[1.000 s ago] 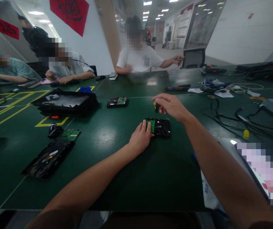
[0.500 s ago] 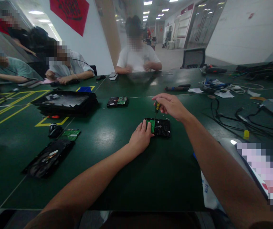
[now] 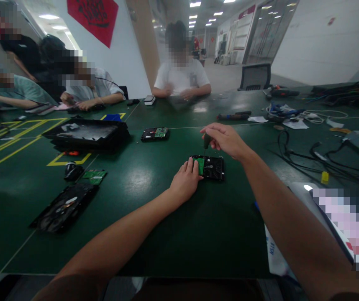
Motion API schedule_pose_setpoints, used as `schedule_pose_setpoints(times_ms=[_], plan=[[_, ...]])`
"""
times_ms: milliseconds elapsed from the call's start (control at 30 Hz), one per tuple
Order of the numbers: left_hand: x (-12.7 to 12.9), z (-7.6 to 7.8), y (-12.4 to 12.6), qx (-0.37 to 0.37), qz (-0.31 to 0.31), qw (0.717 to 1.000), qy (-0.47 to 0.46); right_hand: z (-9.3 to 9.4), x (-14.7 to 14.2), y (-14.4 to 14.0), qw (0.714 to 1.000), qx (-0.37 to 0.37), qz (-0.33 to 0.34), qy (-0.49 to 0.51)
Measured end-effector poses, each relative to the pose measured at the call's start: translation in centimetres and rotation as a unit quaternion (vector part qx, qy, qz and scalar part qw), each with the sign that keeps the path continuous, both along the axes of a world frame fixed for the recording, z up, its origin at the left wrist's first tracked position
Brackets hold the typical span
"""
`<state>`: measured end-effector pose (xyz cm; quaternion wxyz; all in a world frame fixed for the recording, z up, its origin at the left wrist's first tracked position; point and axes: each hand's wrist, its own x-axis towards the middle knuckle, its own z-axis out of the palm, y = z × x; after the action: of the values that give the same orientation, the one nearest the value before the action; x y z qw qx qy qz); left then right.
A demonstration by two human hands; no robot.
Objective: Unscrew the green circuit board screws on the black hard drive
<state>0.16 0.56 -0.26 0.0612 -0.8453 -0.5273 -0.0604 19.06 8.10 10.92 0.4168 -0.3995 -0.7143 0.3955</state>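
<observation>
A black hard drive [image 3: 214, 168] lies flat on the green table, with a green circuit board [image 3: 201, 166] on its left part. My left hand [image 3: 185, 179] holds the drive down, fingers over the board and thumb along the near side. In my right hand [image 3: 225, 137] an upright screwdriver [image 3: 207, 141] is gripped by the handle. Its thin shaft points down to the board's right edge; whether the tip sits in a screw is too small to tell. Several tiny screws [image 3: 219, 154] lie just beyond the drive.
Another hard drive [image 3: 154, 133] lies farther back, near a black tray [image 3: 87, 133]. At left are an opened drive [image 3: 65, 207] and a loose circuit board [image 3: 95, 176]. Black cables [image 3: 295, 156] and a white packet [image 3: 275, 251] are on the right. Co-workers sit across and at left.
The screwdriver's handle has turned: its yellow part no longer shows. Both my hands and the drive stay in nearly the same place. The co-worker opposite has lowered a hand.
</observation>
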Motion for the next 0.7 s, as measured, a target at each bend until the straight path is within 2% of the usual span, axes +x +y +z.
schedule_pose_setpoints(times_ms=[200,467,700], plan=[[0.01,0.17,-0.06,0.000,0.000,1.000,-0.002,0.41,-0.02,-0.45,0.999,0.019,-0.035,-0.033],[0.14,0.47,-0.18,-0.012,0.002,1.000,0.003,0.05,-0.03,-0.03,1.000,-0.003,0.000,-0.002],[0.14,0.32,-0.13,-0.004,0.002,1.000,0.008,0.48,-0.06,-0.51,0.999,0.014,-0.035,-0.024]])
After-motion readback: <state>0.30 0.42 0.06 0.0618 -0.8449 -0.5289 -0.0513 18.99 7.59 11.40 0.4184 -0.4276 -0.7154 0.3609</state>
